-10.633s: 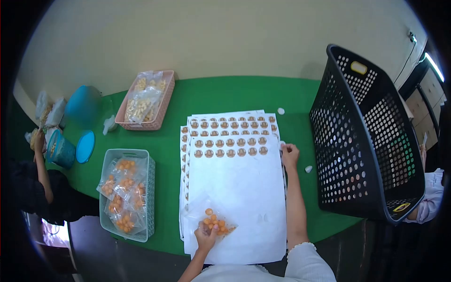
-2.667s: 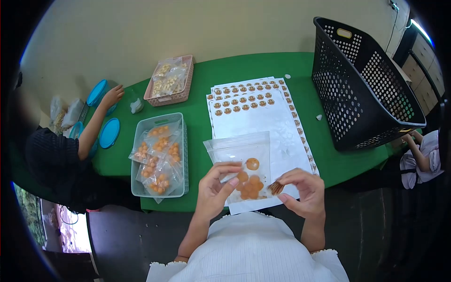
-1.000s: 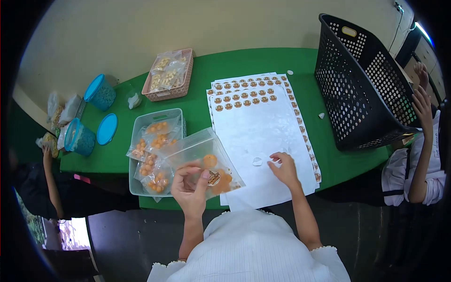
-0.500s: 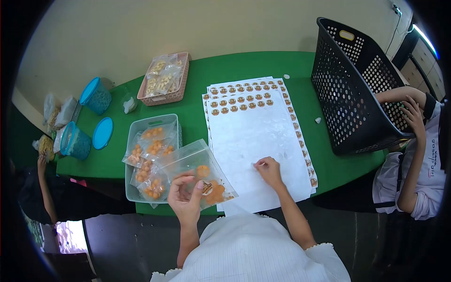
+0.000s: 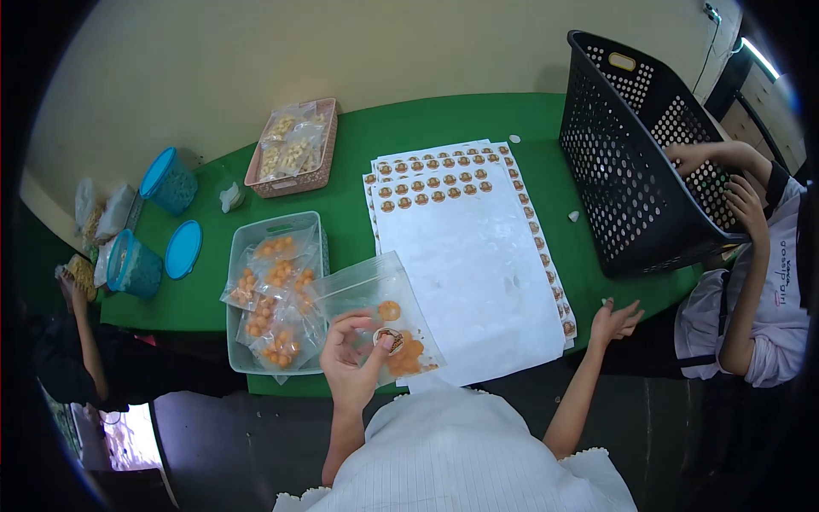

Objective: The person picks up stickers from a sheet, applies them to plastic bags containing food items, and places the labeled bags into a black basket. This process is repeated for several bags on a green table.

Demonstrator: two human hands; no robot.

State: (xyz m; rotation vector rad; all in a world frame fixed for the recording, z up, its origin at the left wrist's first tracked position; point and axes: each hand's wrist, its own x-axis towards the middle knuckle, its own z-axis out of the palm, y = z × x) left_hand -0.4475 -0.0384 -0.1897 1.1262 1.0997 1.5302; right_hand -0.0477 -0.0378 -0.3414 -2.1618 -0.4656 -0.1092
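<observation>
My left hand [image 5: 354, 358] holds a clear zip bag [image 5: 375, 299] of orange round snacks, with a round brown sticker [image 5: 387, 340] on it under my thumb. My right hand [image 5: 616, 321] is out to the right past the table's front edge, fingers spread, with nothing visible in it. Between the two hands lies a stack of white sticker sheets [image 5: 465, 264] with rows of round brown stickers along the far end and right margin.
A pale green basket [image 5: 271, 229] of filled snack bags sits left of my bag. A pink basket [image 5: 324, 145] with pale snacks, blue tubs [image 5: 171, 181] and a lid stand further left. A black laundry basket [image 5: 636, 154] is at right, touched by another person's hands [image 5: 734, 192].
My right hand left the sticker sheet and swung out right beyond the table edge. The bag in my left hand shifted slightly. The person at right reached onto the black basket.
</observation>
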